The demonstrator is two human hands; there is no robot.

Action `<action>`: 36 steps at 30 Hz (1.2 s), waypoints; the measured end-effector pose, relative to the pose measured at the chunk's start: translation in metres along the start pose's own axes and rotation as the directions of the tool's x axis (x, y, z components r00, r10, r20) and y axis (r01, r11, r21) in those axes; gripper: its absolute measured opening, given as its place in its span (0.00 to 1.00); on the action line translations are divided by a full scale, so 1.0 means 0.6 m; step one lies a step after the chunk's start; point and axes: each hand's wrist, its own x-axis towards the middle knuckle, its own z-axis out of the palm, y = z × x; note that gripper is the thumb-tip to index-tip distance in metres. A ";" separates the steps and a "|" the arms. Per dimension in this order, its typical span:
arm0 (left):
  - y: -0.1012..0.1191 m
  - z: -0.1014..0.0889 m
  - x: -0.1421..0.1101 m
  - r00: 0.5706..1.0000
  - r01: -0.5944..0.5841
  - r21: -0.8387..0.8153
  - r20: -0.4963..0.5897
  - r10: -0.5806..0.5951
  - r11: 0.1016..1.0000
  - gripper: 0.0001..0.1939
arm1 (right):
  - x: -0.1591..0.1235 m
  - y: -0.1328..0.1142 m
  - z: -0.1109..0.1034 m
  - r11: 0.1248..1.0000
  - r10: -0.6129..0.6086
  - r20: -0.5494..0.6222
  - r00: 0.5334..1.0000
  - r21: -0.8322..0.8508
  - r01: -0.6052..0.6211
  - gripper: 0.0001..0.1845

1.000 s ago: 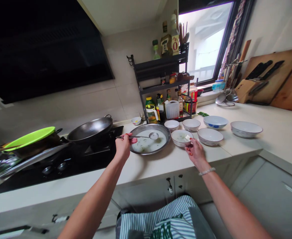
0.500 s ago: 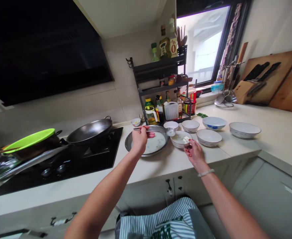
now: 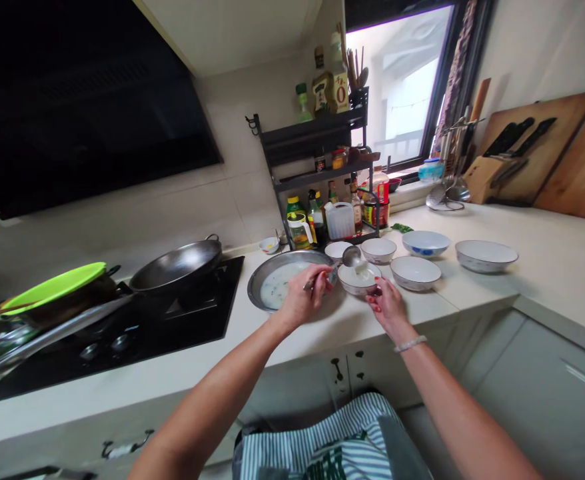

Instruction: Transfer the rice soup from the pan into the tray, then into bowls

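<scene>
My left hand [image 3: 306, 293] is closed round the handle of a metal ladle [image 3: 351, 255]. The ladle's head is tilted over a small white bowl [image 3: 356, 289], with whitish food at its lip. My right hand [image 3: 388, 308] grips that bowl by its near right side. Some pale content shows inside the bowl. Beneath and beyond my left wrist, a wide metal basin [image 3: 253, 288] holds milky liquid with small bits in it; my hand hides part of its right side.
Around the filled bowl stand several white bowls, including a near one [image 3: 415, 281] and a far right one [image 3: 486, 265]. Behind them rises a black rack [image 3: 317, 177] with bottles. At left, a wok [image 3: 175, 267] sits on the black stove [image 3: 192, 320] beside a green basin [image 3: 57, 287].
My left hand has moved right and nearer, turning the ladle from level beside the bowl to tipped over it. My right hand keeps its hold on the bowl.
</scene>
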 end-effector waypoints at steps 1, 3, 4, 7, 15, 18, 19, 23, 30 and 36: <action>0.000 0.001 0.000 1.000 0.022 -0.015 -0.018 -0.023 1.000 0.15 | 0.000 0.000 0.000 1.000 -0.001 -0.001 1.000 -0.002 0.001 0.20; -0.004 -0.001 0.001 0.987 0.118 -0.093 -0.099 -0.127 0.989 0.15 | 0.001 0.001 -0.001 1.000 -0.004 -0.002 1.000 -0.008 0.004 0.20; -0.008 -0.004 0.003 0.968 0.176 -0.155 -0.152 -0.199 0.972 0.16 | 0.001 0.001 -0.001 1.000 -0.007 -0.002 1.000 -0.011 0.006 0.20; -0.026 -0.026 0.006 0.862 0.306 -0.335 -0.299 -0.409 0.891 0.16 | 0.002 0.001 -0.002 1.000 -0.011 0.002 1.000 -0.012 0.011 0.20; -0.066 -0.120 -0.033 0.713 0.484 -0.266 -0.433 -0.552 0.834 0.13 | 0.004 0.003 -0.002 1.000 -0.011 0.011 1.000 -0.003 0.011 0.18; -0.072 -0.133 -0.055 0.725 0.543 -0.168 -0.401 -0.560 0.823 0.13 | 0.004 0.003 -0.003 1.000 -0.007 0.011 1.000 0.004 0.007 0.19; -0.075 -0.135 -0.061 0.727 0.559 -0.145 -0.388 -0.566 0.817 0.13 | 0.004 0.003 -0.003 1.000 -0.005 0.012 1.000 0.005 0.005 0.19; -0.086 -0.132 -0.075 0.722 0.593 -0.142 -0.342 -0.602 0.792 0.13 | 0.004 0.002 -0.003 1.000 0.000 0.012 1.000 0.000 0.000 0.20; -0.095 -0.140 -0.065 0.553 0.619 -0.347 -0.445 -0.704 0.705 0.10 | 0.005 0.003 -0.004 1.000 -0.012 0.004 1.000 -0.009 0.013 0.21; -0.093 -0.156 -0.058 0.438 0.618 -0.427 -0.511 -0.740 0.660 0.09 | 0.002 0.000 0.000 1.000 0.001 -0.004 1.000 -0.015 -0.001 0.21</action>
